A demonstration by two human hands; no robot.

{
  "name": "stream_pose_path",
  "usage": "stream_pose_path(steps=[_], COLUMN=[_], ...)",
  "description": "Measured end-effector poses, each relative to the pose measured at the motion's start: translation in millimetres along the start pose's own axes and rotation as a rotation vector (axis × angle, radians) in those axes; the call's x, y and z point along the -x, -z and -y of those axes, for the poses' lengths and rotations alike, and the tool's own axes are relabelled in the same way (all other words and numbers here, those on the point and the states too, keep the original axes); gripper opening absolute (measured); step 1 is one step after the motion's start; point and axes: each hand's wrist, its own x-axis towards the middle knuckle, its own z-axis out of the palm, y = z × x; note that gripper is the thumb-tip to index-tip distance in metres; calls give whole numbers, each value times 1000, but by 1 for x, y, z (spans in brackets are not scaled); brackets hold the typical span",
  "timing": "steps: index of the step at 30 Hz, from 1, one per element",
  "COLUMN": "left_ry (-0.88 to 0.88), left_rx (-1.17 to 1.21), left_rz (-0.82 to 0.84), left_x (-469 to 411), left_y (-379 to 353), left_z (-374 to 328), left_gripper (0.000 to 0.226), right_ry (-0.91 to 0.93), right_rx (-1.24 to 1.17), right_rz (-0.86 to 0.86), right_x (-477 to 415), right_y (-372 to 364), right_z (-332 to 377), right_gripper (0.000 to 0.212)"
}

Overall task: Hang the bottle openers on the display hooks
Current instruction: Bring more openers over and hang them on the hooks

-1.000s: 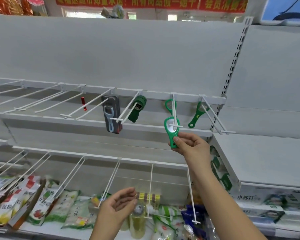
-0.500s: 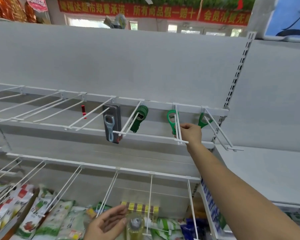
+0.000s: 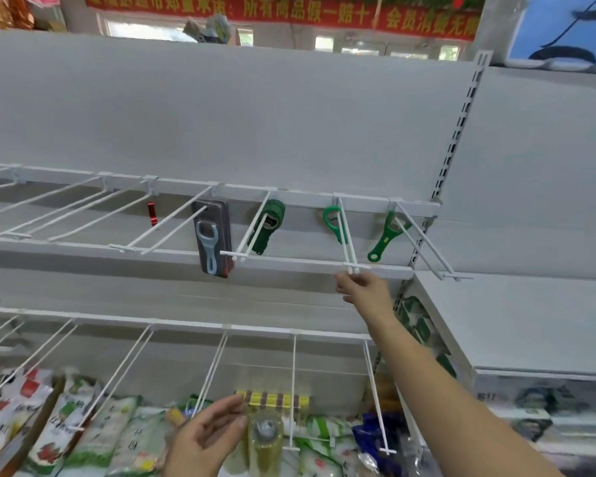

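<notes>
Green ring-headed opener hangs at the back of its double-wire hook, close to the rail, with a second green opener on the next hook to the right. Your right hand reaches up to the first hook's front tip, but whether your fingers pinch the wire can't be told. Your left hand hovers low beside a bottle, fingers loosely curled, holding nothing.

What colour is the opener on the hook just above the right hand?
Green: the opener on that hook, best seen in the head view.
</notes>
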Motion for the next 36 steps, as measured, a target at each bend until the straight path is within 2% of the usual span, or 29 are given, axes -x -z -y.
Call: stream_pose_path(steps=[3, 7, 13, 21, 29, 36], left_ry=[-39, -64, -125, -146, -157, -139], left_rx=[-29, -50, -121, -96, -67, -74], left_rz=[65, 223, 535, 865, 1071, 1150], left_x=[-5, -2, 41, 148, 277, 317], left_y=[-19, -67, -177, -348, -530, -642], left_z=[-4, -13, -22, -15, 1, 10], left_gripper=[31, 33, 37, 36, 37, 35], right_ry=[56, -8, -100, -53, -52, -54], right_rx=[4, -48, -132, -158, -157, -148], right_rz=[16, -23, -256, -543, -761, -888], right_x=[71, 167, 259, 361, 450, 467], right_y=[17, 57, 145, 314, 495, 607], right_z=[-11, -36, -62, -71, -92, -112], right_gripper=[19, 26, 27, 26, 26, 25])
